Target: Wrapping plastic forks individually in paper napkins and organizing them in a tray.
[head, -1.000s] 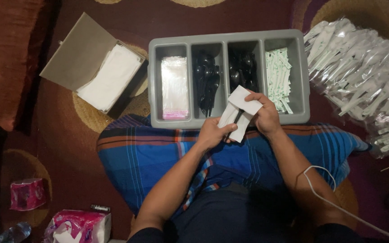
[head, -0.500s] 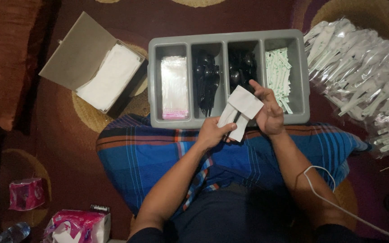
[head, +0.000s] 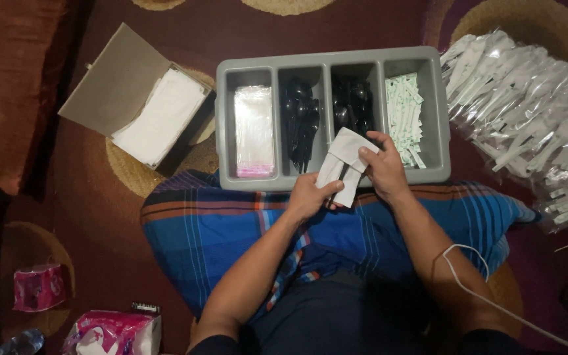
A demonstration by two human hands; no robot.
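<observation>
Both hands meet over the near rim of a grey four-part tray (head: pixel 225 125). My left hand (head: pixel 310 196) grips the lower end of a white napkin (head: pixel 340 158) with a dark utensil handle wrapped in it. My right hand (head: pixel 381 167) pinches the napkin's upper flap. The tray's compartments hold clear plastic sleeves (head: pixel 254 131), black plastic forks (head: pixel 301 121), black plastic spoons (head: pixel 353 105) and small white-green sachets (head: pixel 403 115).
An open cardboard box of white napkins (head: pixel 159 115) lies to the left. A heap of clear-wrapped cutlery packs (head: pixel 534 112) fills the right. A blue checked cloth (head: pixel 231 236) covers my lap. Pink tissue packs (head: pixel 116 332) lie at lower left; a white cable (head: pixel 474 289) crosses my right arm.
The napkin's upper flap has been folded down closer around the utensil by my right hand. My left hand has stayed in place.
</observation>
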